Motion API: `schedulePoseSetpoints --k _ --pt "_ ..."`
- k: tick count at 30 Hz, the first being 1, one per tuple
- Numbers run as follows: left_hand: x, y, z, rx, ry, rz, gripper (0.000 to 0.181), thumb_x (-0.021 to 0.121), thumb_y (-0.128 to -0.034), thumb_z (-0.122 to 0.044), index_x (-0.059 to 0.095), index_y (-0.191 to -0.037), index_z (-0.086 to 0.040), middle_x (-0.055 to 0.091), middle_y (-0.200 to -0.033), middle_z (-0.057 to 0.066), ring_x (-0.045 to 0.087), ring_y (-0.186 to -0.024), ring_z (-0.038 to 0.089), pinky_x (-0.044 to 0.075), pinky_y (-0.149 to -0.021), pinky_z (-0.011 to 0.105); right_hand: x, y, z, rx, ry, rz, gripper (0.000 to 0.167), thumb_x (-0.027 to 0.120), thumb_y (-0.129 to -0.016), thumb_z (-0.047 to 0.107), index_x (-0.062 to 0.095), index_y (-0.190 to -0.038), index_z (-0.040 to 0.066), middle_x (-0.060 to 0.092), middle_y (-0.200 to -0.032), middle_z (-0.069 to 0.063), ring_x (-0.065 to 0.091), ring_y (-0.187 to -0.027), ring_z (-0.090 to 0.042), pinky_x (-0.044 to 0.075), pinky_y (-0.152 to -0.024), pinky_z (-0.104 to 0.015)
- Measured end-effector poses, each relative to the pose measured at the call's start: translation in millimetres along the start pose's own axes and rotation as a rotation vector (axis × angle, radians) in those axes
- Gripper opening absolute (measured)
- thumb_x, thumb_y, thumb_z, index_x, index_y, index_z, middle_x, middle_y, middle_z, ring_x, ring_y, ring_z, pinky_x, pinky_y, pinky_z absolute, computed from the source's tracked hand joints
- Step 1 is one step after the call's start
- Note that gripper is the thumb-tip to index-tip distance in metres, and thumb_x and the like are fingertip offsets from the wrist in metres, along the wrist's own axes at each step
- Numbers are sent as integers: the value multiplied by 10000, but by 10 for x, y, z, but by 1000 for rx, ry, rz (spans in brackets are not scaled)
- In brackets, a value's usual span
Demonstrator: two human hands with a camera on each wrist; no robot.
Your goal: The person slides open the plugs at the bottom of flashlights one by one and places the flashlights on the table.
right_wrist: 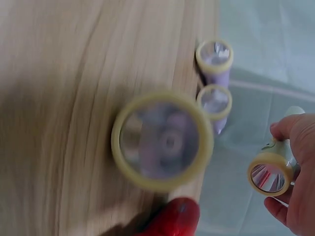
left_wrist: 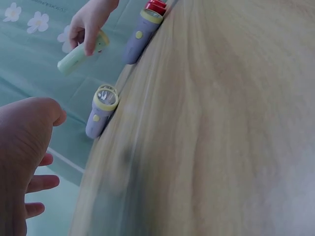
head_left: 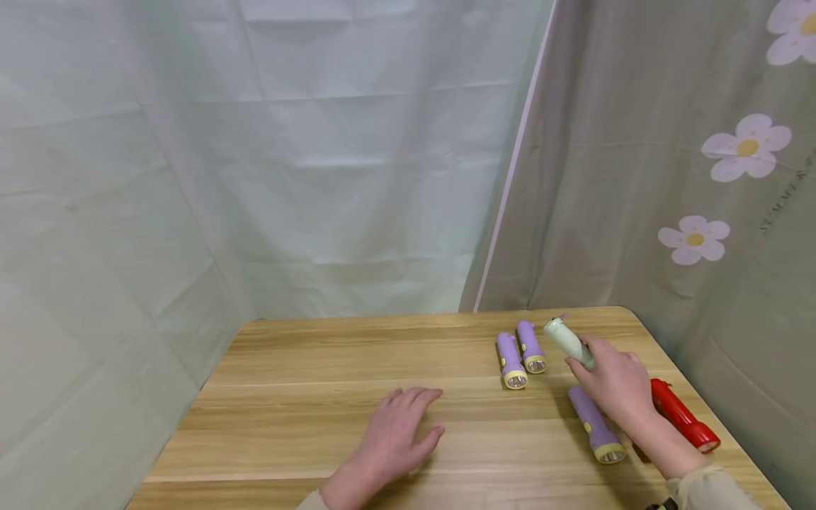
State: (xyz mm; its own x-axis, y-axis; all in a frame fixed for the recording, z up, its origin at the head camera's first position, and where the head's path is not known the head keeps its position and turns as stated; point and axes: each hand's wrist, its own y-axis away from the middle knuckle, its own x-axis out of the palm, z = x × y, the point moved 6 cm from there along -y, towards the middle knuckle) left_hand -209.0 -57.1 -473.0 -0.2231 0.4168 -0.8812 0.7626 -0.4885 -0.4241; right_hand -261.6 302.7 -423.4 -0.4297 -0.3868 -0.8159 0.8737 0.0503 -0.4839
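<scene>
My right hand (head_left: 615, 379) grips a pale green flashlight (head_left: 567, 340) above the right part of the table. In the right wrist view that flashlight (right_wrist: 269, 179) shows its yellow-rimmed lens. Below and left of my right wrist lies a purple flashlight (head_left: 594, 421) with a yellow rim, and a red flashlight (head_left: 682, 414) lies to the right, partly behind the arm. Two purple flashlights, one (head_left: 510, 360) and another (head_left: 530, 346), lie side by side farther back. My left hand (head_left: 398, 432) hovers over the table's front middle, fingers spread, holding nothing.
The wooden table (head_left: 287, 404) has a rounded back right corner. Pale curtains (head_left: 357, 177) hang behind and on both sides, with printed flowers (head_left: 746, 147) at right. A dark object (head_left: 663, 504), too cut off to identify, shows at the bottom edge near my right sleeve.
</scene>
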Motion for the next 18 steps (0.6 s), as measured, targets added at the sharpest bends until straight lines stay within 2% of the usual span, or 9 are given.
schedulePoseSetpoints --k 10,18 --pt "134 46 -113 -5 20 44 583 679 -958 -442 515 -1459 -195 608 -1363 -9 580 -1247 197 418 -1091 521 -10 -86 -421 72 57 -7 479 814 -859 285 663 -1223 12 710 -995 -241 620 -790 -421 410 -639 -549" --pt "191 64 -194 18 27 41 581 675 -961 -439 505 -1464 -200 596 -1366 -23 575 -1246 186 427 -1081 518 -3 -162 -730 134 81 29 496 769 -898 310 639 -1234 -31 700 -1005 -287 635 -776 -455 385 -659 -574"
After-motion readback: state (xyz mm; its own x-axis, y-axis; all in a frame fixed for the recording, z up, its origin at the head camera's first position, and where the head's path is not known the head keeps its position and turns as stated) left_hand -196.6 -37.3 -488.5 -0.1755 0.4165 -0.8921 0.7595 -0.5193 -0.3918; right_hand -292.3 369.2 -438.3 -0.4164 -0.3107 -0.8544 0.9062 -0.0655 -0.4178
